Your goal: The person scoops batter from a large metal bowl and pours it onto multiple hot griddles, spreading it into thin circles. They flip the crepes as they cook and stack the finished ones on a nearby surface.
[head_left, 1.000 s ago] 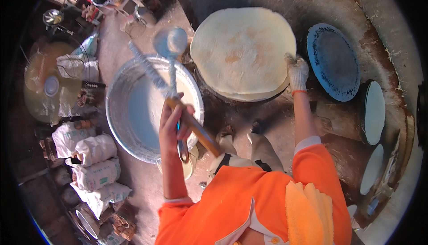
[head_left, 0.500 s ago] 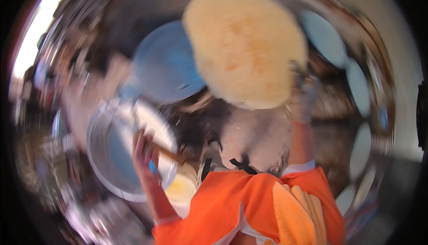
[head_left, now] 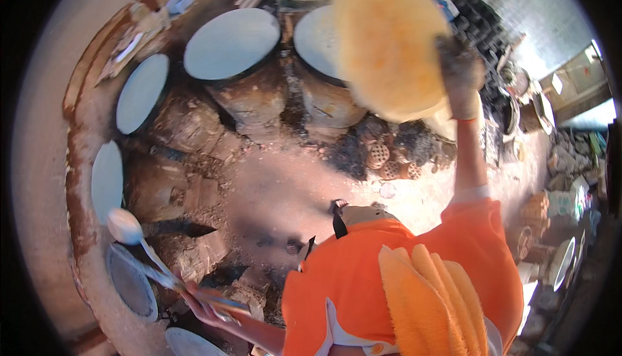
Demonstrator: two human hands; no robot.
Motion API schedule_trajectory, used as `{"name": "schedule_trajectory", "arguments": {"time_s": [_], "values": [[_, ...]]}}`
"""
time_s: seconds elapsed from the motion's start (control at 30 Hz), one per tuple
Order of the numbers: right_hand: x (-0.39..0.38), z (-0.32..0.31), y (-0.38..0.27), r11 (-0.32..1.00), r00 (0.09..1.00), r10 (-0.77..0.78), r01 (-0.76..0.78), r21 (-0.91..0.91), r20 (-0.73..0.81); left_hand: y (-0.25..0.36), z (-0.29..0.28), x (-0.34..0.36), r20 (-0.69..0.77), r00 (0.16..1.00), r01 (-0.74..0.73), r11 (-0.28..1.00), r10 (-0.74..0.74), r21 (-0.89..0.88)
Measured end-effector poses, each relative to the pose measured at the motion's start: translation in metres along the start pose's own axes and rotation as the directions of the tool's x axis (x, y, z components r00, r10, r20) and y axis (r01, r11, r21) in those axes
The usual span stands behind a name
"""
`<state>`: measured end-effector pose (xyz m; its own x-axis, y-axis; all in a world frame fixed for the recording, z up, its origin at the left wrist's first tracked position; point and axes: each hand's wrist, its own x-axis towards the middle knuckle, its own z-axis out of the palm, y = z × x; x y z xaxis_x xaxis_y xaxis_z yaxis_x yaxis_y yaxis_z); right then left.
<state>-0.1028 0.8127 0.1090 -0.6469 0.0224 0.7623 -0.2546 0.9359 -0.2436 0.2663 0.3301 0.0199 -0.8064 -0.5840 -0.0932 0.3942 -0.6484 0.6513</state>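
My right hand [head_left: 461, 74], in a soiled glove, is raised and grips the edge of a large round yellow flatbread [head_left: 387, 40], lifted in the air above a round griddle [head_left: 319, 40]. My left hand [head_left: 206, 304] is low at the left and holds the wooden handle of a long ladle [head_left: 124, 226] whose white bowl points up-left, over a round griddle [head_left: 131, 281]. I wear an orange shirt with a folded orange cloth [head_left: 431, 298] on the shoulder.
Several round pale griddles [head_left: 231, 42] sit on clay stoves in a ring along a curved mud wall [head_left: 48, 161]. Bare earthen floor [head_left: 304, 187] lies in the middle. Round perforated clay pieces [head_left: 379, 156] lie by the stoves. Sacks and bowls [head_left: 562, 259] stand at the right.
The view has swung round from the batter basin to the ring of stoves. The flatbread has come up off its griddle in my right hand. My left hand still carries the ladle.
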Motion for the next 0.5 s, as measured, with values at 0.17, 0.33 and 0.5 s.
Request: {"name": "schedule_trajectory", "arguments": {"time_s": [0.17,0.33,0.5], "values": [[0.03,-0.057,0.09,0.893,0.995,0.041,-0.079,-0.444,-0.095,-0.068,0.061,0.086,0.419,0.848,0.495,0.77,-0.326,-0.403],[-0.015,0.005,0.2,0.646,0.975,0.002,0.167,-0.745,0.22,-0.127,0.08,0.108,0.386,0.777,0.629,0.622,-0.497,-0.466],[-0.133,0.108,0.207,0.768,0.745,0.438,-0.02,-0.64,0.502,-0.121,0.053,0.09,0.107,0.875,0.473,0.787,-0.472,-0.395]]}}
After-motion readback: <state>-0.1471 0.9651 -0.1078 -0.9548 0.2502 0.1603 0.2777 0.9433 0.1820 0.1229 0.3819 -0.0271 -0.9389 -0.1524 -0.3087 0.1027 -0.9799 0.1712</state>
